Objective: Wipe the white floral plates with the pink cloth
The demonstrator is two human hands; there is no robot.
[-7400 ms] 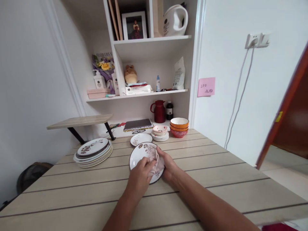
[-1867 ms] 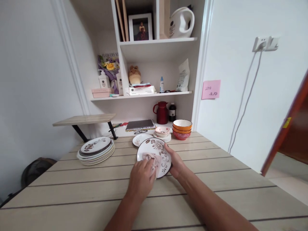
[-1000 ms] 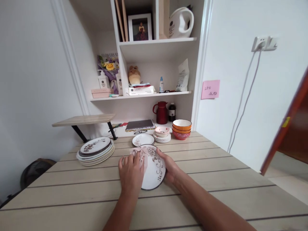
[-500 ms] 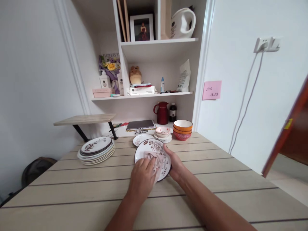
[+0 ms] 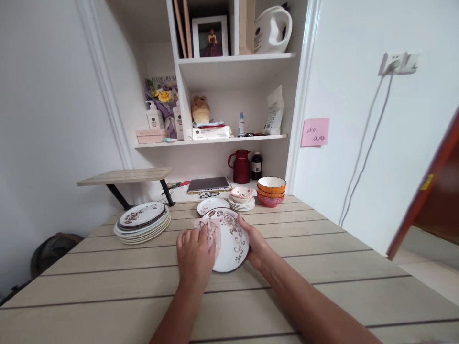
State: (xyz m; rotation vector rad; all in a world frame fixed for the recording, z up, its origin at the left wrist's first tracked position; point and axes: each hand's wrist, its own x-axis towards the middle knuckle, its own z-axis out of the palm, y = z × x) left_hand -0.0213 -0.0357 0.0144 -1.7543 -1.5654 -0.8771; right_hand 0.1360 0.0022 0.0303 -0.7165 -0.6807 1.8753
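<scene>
My right hand (image 5: 255,241) grips the right rim of a white plate (image 5: 229,246) with a dark edge and brown flower pattern, thumb on its face. The plate is tilted toward me above the table. Against its left part, my left hand (image 5: 196,248) presses a thin pale pink cloth (image 5: 212,234), with the fingers bent over it. Just behind lies another flowered plate (image 5: 212,205), partly covered by the one I hold.
A stack of plates (image 5: 142,223) stands on the left of the slatted table (image 5: 143,296). Behind are small dishes (image 5: 242,198), stacked bowls (image 5: 271,192), a red jug (image 5: 241,167) and a dark laptop (image 5: 208,184). A small raised shelf (image 5: 125,176) stands at the back left.
My left hand and the cloth have slid left across the plate, from its middle to its left edge. The plate has shifted slightly left; my right hand keeps its hold.
</scene>
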